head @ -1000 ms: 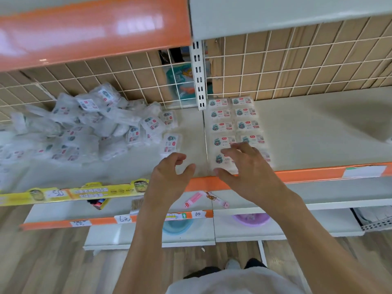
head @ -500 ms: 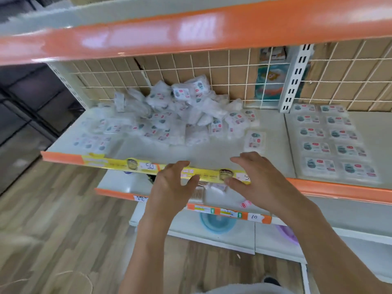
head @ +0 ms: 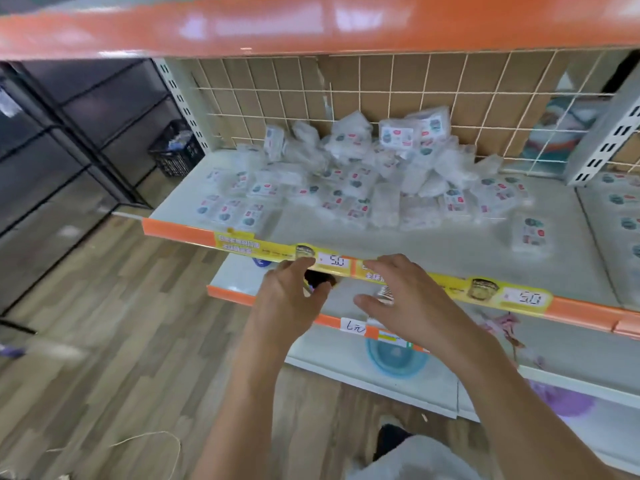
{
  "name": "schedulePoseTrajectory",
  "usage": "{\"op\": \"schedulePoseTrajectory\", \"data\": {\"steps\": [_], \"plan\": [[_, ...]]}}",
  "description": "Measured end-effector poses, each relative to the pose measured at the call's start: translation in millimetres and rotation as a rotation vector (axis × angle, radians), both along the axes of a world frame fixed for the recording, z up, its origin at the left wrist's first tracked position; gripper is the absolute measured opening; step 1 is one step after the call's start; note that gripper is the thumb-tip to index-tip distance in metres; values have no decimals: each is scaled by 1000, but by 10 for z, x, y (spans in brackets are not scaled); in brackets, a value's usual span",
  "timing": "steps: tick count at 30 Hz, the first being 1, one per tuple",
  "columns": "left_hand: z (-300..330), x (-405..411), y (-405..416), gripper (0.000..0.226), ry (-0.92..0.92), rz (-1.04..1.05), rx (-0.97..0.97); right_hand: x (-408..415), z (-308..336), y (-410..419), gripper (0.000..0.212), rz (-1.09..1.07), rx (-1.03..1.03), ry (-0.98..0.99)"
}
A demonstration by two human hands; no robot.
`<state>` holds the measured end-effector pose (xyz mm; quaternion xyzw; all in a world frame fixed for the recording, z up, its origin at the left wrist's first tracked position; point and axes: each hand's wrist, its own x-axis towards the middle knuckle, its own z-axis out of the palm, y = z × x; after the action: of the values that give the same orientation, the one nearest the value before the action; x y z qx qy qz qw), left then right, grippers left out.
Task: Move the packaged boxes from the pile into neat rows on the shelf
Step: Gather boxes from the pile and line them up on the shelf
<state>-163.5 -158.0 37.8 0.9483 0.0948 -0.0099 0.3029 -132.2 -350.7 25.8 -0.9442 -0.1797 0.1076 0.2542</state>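
Observation:
A loose pile of clear-wrapped white boxes (head: 360,174) lies on the shelf (head: 398,247), heaped against the wire grid back. One single box (head: 531,233) lies apart to the right of the pile. At the far right edge, part of the neat rows of boxes (head: 623,209) shows on the neighbouring shelf section. My left hand (head: 294,292) and my right hand (head: 405,292) hover side by side in front of the shelf's front edge, below the pile, fingers relaxed and holding nothing.
A yellow price strip (head: 381,271) runs along the orange shelf edge. The orange upper shelf (head: 311,22) overhangs. Lower shelves hold a blue bowl (head: 394,358) and a purple item (head: 564,400). A black crate (head: 176,150) stands on the wooden floor to the left.
The view has swung left from the neat rows to the pile. Both hands have moved left with it, staying empty in front of the shelf edge.

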Motion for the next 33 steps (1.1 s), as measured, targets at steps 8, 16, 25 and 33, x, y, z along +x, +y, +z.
{"op": "schedulePoseTrajectory", "data": {"steps": [8,16,25,33], "plan": [[-185,636,314,51,52,-30,-16,610,-64,459,60,-6,0,7],[-277,1329,345,46,-15,-94,-18,1102,-170,683,67,-101,-71,-25],[-520,1782,348,61,-61,-287,81,1120,-394,1012,73,-262,-292,-138],[-543,1724,651,26,-236,-333,118,1000,-558,1211,34,-505,-99,-300]]}}
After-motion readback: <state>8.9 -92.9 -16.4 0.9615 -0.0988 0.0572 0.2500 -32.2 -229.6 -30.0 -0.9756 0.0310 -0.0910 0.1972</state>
